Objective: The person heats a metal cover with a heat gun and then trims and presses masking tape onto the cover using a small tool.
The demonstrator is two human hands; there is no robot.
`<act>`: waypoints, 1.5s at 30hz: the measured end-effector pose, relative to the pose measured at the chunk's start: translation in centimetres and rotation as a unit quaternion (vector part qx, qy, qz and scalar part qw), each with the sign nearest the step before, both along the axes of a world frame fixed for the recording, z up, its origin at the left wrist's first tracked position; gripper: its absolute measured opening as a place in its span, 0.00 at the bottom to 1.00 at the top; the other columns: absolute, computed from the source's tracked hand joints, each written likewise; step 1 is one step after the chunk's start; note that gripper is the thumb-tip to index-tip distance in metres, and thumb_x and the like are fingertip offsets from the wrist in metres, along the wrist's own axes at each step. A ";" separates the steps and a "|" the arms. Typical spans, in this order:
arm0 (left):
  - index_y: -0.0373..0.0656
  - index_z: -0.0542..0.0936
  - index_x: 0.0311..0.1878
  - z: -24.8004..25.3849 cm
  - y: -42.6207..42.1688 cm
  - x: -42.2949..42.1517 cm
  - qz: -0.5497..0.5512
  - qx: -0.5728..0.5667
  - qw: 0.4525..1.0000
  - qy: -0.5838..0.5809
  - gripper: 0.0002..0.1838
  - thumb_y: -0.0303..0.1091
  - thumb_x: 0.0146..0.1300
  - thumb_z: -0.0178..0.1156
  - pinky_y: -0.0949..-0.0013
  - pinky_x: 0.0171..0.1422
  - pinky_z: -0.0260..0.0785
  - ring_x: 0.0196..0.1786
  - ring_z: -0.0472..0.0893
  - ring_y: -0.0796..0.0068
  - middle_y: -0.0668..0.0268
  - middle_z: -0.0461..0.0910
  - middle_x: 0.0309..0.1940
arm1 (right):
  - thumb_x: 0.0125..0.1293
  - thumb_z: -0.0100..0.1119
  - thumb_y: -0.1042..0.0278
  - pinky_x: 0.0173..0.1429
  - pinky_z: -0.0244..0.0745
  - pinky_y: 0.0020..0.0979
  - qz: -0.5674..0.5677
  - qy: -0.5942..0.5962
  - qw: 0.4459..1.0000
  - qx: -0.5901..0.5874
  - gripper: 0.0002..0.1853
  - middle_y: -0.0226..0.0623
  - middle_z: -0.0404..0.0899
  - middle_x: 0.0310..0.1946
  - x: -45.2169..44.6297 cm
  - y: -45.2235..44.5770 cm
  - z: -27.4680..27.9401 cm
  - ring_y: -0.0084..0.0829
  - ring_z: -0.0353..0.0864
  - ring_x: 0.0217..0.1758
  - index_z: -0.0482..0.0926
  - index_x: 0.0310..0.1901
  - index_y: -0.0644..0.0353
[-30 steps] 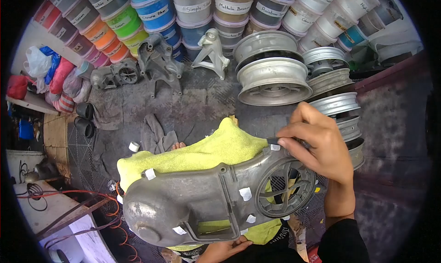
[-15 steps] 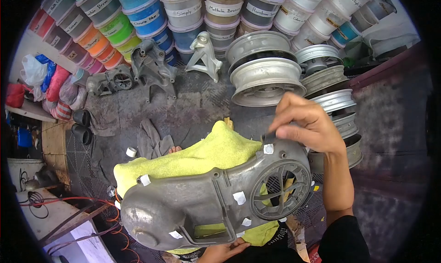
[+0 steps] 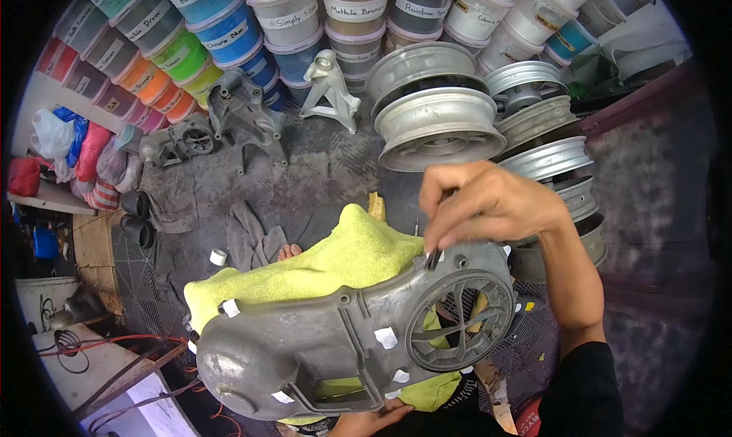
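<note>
A grey metal engine cover (image 3: pixel 263 326) with a round spoked opening lies across my lap over a yellow-green towel (image 3: pixel 335 250). Small white tape pieces (image 3: pixel 386 338) are stuck on several spots of it. My left hand (image 3: pixel 374 422) grips the cover's lower edge, its fingertips partly under the rim. At the upper right, my right hand (image 3: pixel 488 208) is closed in a pinch, fingertips pointing down at the cover's top edge beside the round opening. Something small and dark shows under those fingertips, too small and blurred to name. The white tape piece there is mostly hidden by the hand.
Labelled tubs (image 3: pixel 354 10) of many colours are stacked along the back. Wheel rims (image 3: pixel 438 124) are piled at the right. Metal brackets (image 3: pixel 332 94) stand on the floor ahead. A tape roll (image 3: pixel 218 257) and a grey cloth (image 3: pixel 248 235) lie left; red cable (image 3: pixel 114 336) crosses the left side.
My right hand has moved slightly left and down, its fingertips now at the cover's top edge over the tape piece. The view has shifted a little; my left hand keeps its hold.
</note>
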State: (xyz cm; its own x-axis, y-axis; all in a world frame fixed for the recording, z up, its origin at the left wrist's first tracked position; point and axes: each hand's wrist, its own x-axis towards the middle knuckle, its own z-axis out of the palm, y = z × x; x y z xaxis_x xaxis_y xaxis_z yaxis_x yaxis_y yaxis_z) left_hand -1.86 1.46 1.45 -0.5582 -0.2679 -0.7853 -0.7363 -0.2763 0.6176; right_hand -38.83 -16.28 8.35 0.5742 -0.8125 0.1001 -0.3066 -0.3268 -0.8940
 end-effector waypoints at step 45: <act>0.48 0.87 0.47 -0.9 0.3 0.5 -0.005 0.012 1.000 0.014 0.21 0.56 0.69 0.64 0.63 0.42 0.76 0.34 0.86 0.68 0.63 0.88 0.32 | 0.56 0.75 0.63 0.49 0.70 0.35 -0.141 0.127 0.967 -0.170 0.10 0.28 0.80 0.36 0.4 4.8 -0.2 0.32 0.78 0.43 0.91 0.40 0.50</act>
